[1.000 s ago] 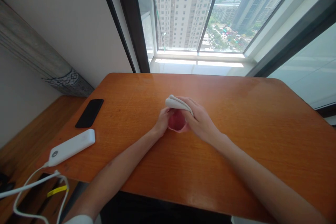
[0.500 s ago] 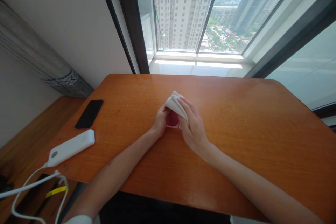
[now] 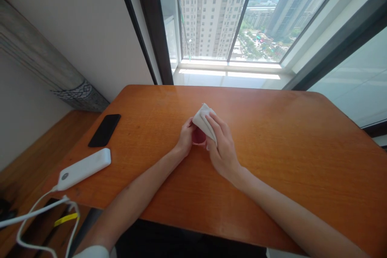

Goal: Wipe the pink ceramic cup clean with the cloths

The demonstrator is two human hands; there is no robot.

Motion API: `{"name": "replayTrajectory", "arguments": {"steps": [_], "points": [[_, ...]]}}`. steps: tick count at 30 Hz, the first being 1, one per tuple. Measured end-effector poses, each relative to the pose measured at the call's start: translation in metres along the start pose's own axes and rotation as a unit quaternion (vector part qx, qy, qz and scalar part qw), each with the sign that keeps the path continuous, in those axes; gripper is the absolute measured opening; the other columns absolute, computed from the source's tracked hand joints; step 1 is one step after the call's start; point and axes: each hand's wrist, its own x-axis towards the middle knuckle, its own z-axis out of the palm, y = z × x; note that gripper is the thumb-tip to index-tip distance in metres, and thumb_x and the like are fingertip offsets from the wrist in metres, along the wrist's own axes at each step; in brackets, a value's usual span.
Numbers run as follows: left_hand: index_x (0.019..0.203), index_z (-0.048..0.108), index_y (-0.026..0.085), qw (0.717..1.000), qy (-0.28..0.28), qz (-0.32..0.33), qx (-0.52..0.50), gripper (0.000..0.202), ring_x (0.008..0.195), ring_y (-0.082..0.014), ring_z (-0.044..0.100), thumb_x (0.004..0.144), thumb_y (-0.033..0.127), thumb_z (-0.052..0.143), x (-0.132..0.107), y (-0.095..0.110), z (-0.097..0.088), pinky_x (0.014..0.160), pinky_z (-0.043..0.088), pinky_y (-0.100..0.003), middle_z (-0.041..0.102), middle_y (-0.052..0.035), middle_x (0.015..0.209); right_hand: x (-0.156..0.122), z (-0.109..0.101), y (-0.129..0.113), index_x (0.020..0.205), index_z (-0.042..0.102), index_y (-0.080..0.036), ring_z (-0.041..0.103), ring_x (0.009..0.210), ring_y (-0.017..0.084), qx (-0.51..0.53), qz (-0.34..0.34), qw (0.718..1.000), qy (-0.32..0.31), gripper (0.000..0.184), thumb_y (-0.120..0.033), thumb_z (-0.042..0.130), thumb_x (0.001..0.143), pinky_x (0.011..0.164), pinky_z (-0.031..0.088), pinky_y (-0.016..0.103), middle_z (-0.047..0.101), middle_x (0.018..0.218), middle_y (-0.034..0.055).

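A small pink cup (image 3: 199, 137) is tilted between my hands above the middle of the table, its opening facing me. My left hand (image 3: 185, 137) grips the cup's left side, fingers curled round it. With my right hand (image 3: 223, 143) I press a folded white cloth (image 3: 204, 119) over the cup's upper and right side. The right fingers lie bent across the cloth, and the thumb is near the cup's rim. The cloth hides much of the cup's far side.
On the left of the wooden table (image 3: 287, 149) lie a black phone (image 3: 104, 130) and a white power bank (image 3: 84, 169). A white cable (image 3: 33, 212) runs from the power bank past the table's left edge. Behind the table is a window (image 3: 217, 28).
The cloth has shifted slightly up and right against the cup. Both hands keep their hold. The whole view has moved a little.
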Motion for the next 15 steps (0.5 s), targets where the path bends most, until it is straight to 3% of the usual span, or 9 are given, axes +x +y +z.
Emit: {"name": "replayTrajectory", "arguments": {"steps": [3, 6, 8, 10, 13, 15], "points": [[0.105, 0.081, 0.018, 1.000, -0.019, 0.011, 0.012, 0.038, 0.107, -0.0258, 0.074, 0.079, 0.044, 0.090, -0.001, -0.001, 0.001, 0.101, 0.055, -0.037, 0.084, -0.0053, 0.108, -0.001, 0.000, 0.001, 0.157, 0.061, -0.027, 0.055, 0.154, 0.030, 0.014, 0.009, 1.000, 0.022, 0.049, -0.027, 0.048, 0.109, 0.130, 0.043, 0.056, 0.059, 0.165, 0.0125], [0.111, 0.081, 0.018, 0.999, -0.030, 0.036, 0.023, 0.040, 0.109, -0.0256, 0.074, 0.081, 0.044, 0.089, 0.000, -0.001, 0.000, 0.105, 0.054, -0.038, 0.084, -0.0061, 0.113, 0.034, -0.005, 0.008, 0.134, 0.077, -0.027, 0.072, 0.131, 0.027, 0.067, 0.082, 0.992, -0.065, 0.038, -0.026, 0.050, 0.107, 0.120, 0.053, 0.049, 0.079, 0.137, 0.0080], [0.111, 0.081, 0.018, 0.998, -0.022, 0.045, 0.026, 0.039, 0.108, -0.0252, 0.074, 0.082, 0.043, 0.089, 0.002, -0.002, -0.001, 0.105, 0.054, -0.038, 0.084, -0.0061, 0.113, 0.049, -0.005, 0.012, 0.128, 0.079, -0.027, 0.074, 0.125, 0.026, 0.086, 0.100, 0.986, -0.102, 0.036, -0.027, 0.050, 0.108, 0.117, 0.055, 0.047, 0.083, 0.127, 0.0061], [0.109, 0.081, 0.019, 0.999, -0.015, 0.049, 0.015, 0.036, 0.110, -0.0255, 0.074, 0.084, 0.043, 0.087, 0.003, -0.003, -0.003, 0.108, 0.053, -0.039, 0.083, -0.0059, 0.114, 0.040, 0.000, 0.013, 0.140, 0.074, -0.028, 0.070, 0.135, 0.026, 0.086, 0.076, 0.991, -0.067, 0.039, -0.028, 0.049, 0.110, 0.122, 0.052, 0.049, 0.078, 0.140, 0.0075], [0.106, 0.080, 0.020, 0.999, -0.002, 0.044, -0.019, 0.030, 0.117, -0.0261, 0.074, 0.084, 0.039, 0.086, 0.005, -0.005, -0.005, 0.115, 0.052, -0.040, 0.083, -0.0057, 0.117, -0.001, 0.013, 0.011, 0.166, 0.050, -0.030, 0.048, 0.160, 0.029, 0.054, 0.017, 0.998, 0.038, 0.052, -0.031, 0.047, 0.114, 0.134, 0.039, 0.057, 0.051, 0.172, 0.0112], [0.106, 0.080, 0.020, 0.999, 0.005, 0.037, -0.031, 0.029, 0.120, -0.0265, 0.073, 0.084, 0.037, 0.086, 0.005, -0.007, -0.005, 0.117, 0.051, -0.042, 0.083, -0.0061, 0.118, -0.024, 0.022, 0.009, 0.172, 0.039, -0.034, 0.040, 0.166, 0.030, 0.037, 0.004, 0.997, 0.065, 0.058, -0.030, 0.045, 0.115, 0.135, 0.037, 0.061, 0.040, 0.178, 0.0110]]}}
